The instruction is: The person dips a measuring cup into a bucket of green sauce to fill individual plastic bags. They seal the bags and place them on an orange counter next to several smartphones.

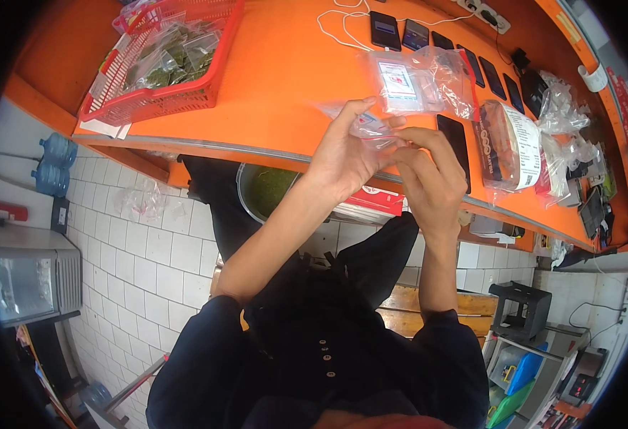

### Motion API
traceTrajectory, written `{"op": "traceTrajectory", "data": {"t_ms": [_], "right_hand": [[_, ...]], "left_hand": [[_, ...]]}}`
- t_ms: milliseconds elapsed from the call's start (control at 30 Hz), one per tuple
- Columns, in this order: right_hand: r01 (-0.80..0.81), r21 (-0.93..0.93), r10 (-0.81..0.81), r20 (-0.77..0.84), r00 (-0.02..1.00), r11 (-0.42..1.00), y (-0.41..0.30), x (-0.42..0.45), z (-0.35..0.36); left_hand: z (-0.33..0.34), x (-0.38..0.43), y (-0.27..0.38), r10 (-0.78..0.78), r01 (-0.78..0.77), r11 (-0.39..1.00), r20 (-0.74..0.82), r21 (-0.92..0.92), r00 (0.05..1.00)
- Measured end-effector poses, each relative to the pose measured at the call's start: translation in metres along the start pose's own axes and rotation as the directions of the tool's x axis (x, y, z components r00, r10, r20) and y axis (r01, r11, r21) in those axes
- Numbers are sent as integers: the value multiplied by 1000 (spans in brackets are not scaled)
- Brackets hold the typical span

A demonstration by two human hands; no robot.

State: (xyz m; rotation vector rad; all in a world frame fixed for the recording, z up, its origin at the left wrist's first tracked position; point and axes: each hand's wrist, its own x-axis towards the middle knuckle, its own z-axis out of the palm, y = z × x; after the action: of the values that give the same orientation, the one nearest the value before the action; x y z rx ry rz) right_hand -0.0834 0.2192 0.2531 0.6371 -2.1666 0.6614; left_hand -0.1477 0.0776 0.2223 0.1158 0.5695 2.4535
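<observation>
My left hand (pixel 344 163) holds a small clear zip bag (pixel 368 124) above the front edge of the orange table (pixel 276 80). The fingers of my right hand (pixel 434 174) pinch the bag's right end, near its red zip line. Just beyond both hands lies a clear plastic pack of small bags (pixel 399 86), with a printed white panel. At the far left stands a red plastic basket (pixel 172 99), filled with several clear bags of green, leaf-like material (pixel 177 53). Below the table edge, a bucket (pixel 240 185) contains green matter (pixel 268 187), partly hidden by my left forearm.
A dark smartphone (pixel 455 150) lies right of my right hand. Several more phones (pixel 385 31) line the table's back, near a white cable (pixel 340 40). A plastic-wrapped parcel (pixel 509 145) sits at the right. A red-and-white box (pixel 381 199) is under the table edge.
</observation>
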Motion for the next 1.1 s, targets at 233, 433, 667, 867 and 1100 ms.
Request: {"op": "traceTrajectory", "data": {"t_ms": [233, 433, 667, 867, 1100], "right_hand": [[-36, -21, 38, 107, 994, 999, -5, 14, 2], [-99, 45, 87, 218, 972, 994, 4, 19, 1], [-266, 178, 213, 270, 939, 948, 16, 20, -4], [-17, 38, 3, 335, 942, 999, 14, 29, 8], [-449, 223, 325, 432, 841, 865, 31, 14, -7]], "left_hand": [[12, -12, 5, 141, -131, 984, -81, 120, 987], [3, -15, 13, 112, -110, 980, 1, 168, 994], [7, -17, 9, 148, -143, 978, -25, 149, 989], [6, -22, -4, 79, -79, 976, 10, 205, 997], [11, -27, 1, 393, -334, 880, -119, 339, 912]]}}
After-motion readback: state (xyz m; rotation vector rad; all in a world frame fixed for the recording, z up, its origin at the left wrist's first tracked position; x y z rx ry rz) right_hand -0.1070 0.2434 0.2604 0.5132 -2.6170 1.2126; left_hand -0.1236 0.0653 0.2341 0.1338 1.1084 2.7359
